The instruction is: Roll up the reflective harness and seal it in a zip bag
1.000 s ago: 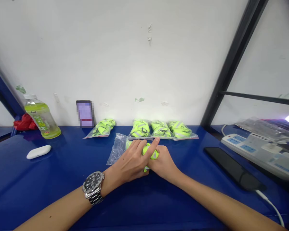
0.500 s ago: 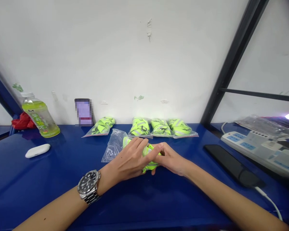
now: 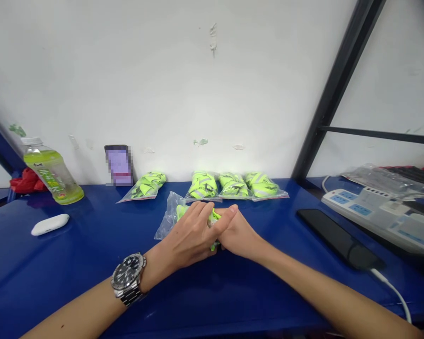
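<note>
My left hand [image 3: 191, 235], with a steel watch on its wrist, and my right hand [image 3: 238, 233] are pressed together around a bundle of neon-yellow fabric [image 3: 214, 217] on the blue table [image 3: 92, 263]. Both hands are closed on the bundle, which is mostly hidden between them. A clear plastic bag [image 3: 169, 216] lies just behind my left fingers, its mouth toward the bundle. Several filled bags of the same yellow fabric stand along the wall: one apart at the left [image 3: 146, 185] and three side by side [image 3: 233, 185].
A green drink bottle [image 3: 51, 172] and a white case [image 3: 50, 224] are at the left, a small screen [image 3: 119, 165] leans on the wall. A black phone [image 3: 339, 238] on a cable and a power strip [image 3: 378, 219] lie at the right, beside a black frame post.
My hands have closed tighter around the yellow bundle, so less of it shows. My right hand moved back in against the left.
</note>
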{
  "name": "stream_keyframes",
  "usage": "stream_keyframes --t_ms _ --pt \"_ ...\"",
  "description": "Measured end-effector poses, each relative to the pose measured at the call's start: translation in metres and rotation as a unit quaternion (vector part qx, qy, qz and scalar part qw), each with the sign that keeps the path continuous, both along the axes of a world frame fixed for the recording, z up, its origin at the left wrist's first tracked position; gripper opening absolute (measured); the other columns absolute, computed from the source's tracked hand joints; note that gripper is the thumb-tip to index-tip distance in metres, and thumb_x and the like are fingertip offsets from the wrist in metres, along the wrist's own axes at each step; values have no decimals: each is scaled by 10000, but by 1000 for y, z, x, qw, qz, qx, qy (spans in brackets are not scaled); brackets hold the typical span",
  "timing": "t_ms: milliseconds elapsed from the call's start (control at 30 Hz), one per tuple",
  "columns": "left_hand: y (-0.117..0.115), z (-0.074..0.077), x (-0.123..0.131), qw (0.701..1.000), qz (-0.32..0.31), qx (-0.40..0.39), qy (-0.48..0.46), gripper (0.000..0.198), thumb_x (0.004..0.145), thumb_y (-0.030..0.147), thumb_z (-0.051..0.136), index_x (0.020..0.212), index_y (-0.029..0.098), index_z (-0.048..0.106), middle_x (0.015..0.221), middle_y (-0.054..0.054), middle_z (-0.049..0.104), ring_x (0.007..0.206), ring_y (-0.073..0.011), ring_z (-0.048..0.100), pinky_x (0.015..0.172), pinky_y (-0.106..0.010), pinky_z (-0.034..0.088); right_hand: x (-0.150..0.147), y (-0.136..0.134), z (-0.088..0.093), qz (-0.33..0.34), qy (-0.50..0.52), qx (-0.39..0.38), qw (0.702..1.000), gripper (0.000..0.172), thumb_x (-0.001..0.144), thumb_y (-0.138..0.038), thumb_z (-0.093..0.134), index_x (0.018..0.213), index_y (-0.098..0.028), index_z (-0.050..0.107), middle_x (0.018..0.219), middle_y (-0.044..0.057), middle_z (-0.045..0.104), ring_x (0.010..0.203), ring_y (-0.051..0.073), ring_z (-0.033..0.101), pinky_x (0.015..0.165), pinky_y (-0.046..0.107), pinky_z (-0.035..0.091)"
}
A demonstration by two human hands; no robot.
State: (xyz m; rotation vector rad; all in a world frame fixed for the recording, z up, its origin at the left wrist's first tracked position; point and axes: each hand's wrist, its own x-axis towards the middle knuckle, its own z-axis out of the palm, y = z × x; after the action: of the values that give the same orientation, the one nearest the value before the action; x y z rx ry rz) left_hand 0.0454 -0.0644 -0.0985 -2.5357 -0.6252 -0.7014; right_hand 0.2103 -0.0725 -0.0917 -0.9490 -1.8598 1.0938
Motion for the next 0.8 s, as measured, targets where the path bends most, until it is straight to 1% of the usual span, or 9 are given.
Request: stream_keyframes --t_ms 67,133,233,300,400,533,600,700,800 --pt "0 2 -2 1000 -10 6 5 765 830 261 552 1457 163 124 1142 -190 532 1039 -311 549 847 -490 490 13 4 6 133 45 -120 983 183 819 -339 585 836 -159 613 729 3 605 681 155 615 605 265 504" --pt "0 3 -4 1000 -21 8 13 752 829 267 553 1447 162 137 1147 -193 531 1046 -309 549 855 -487 489 26 8 10 235 78 -192 950 280 832 -408 614 954 -156 626 861 25 635 828 166 639 764 309 523" --pt "-1 4 -5 999 -19 8 35 761 806 261 565 1438 159 153 1184 -195 512 1079 -315 531 889 -499 475 34 12 10 282 71 -186 939 350 785 -441 684 958 -142 630 902 40 643 893 180 634 841 336 510" --pt "-3 4 -3 999 -6 4 53 764 791 250 572 1432 149 169 1184 -194 507 1077 -318 526 889 -500 474 31 11 6 240 62 -152 957 295 778 -411 686 893 -148 617 834 25 638 844 186 643 775 331 535" --pt "-5 4 1 998 1 12 60 730 806 208 546 1433 152 176 1143 -182 521 1042 -312 537 851 -495 486 19 6 0 160 50 -117 979 108 822 -274 581 796 -170 566 766 5 622 728 169 653 651 296 548" --pt "-6 2 6 999 4 31 39 671 854 193 497 1445 170 181 1074 -160 540 984 -295 554 804 -482 501 4 3 -10 55 -31 -38 997 95 816 -182 454 778 -186 541 713 11 624 525 135 601 456 221 435" --pt "-6 2 7 998 15 37 44 663 850 193 508 1443 177 210 1076 -164 540 987 -304 554 796 -480 505 -1 2 -13 -21 -83 48 995 80 785 -178 478 749 -191 548 658 9 610 501 127 548 456 221 366" --pt "-5 2 7 998 23 43 44 688 822 178 547 1436 180 236 1128 -184 531 1027 -318 545 832 -487 499 -6 2 -13 -124 -152 145 970 56 736 -186 547 680 -189 552 600 12 571 537 129 481 504 247 305" --pt "-2 2 5 999 14 40 11 737 800 184 577 1440 170 212 1165 -192 530 1063 -318 537 879 -498 484 -5 4 -7 -114 -162 153 968 53 763 -195 550 714 -181 566 626 14 569 585 137 489 540 249 326"
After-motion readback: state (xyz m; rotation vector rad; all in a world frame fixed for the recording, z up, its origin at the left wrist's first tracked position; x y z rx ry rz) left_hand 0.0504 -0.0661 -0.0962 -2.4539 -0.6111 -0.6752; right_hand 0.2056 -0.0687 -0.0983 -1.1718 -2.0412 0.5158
